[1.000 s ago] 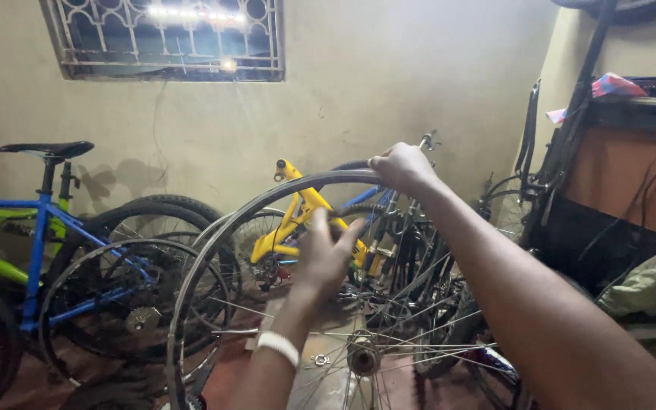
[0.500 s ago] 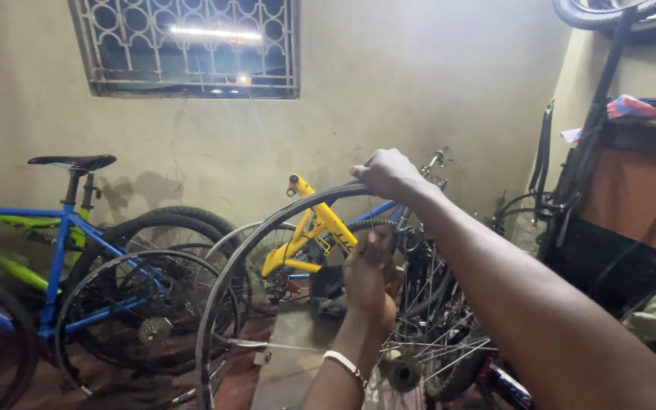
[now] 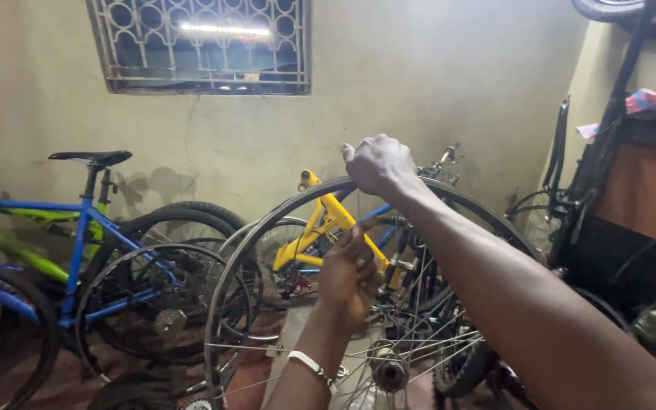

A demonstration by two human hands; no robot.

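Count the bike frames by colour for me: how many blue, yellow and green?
Blue bike frame: 1
Yellow bike frame: 1
Green bike frame: 1
Total: 3

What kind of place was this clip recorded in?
Most likely a small bicycle repair workshop. A blue bicycle and a yellow frame lean against the wall, loose wheels stand on the floor, and the right hand steadies a bare spoked wheel rim while the left hand reaches among its spokes.
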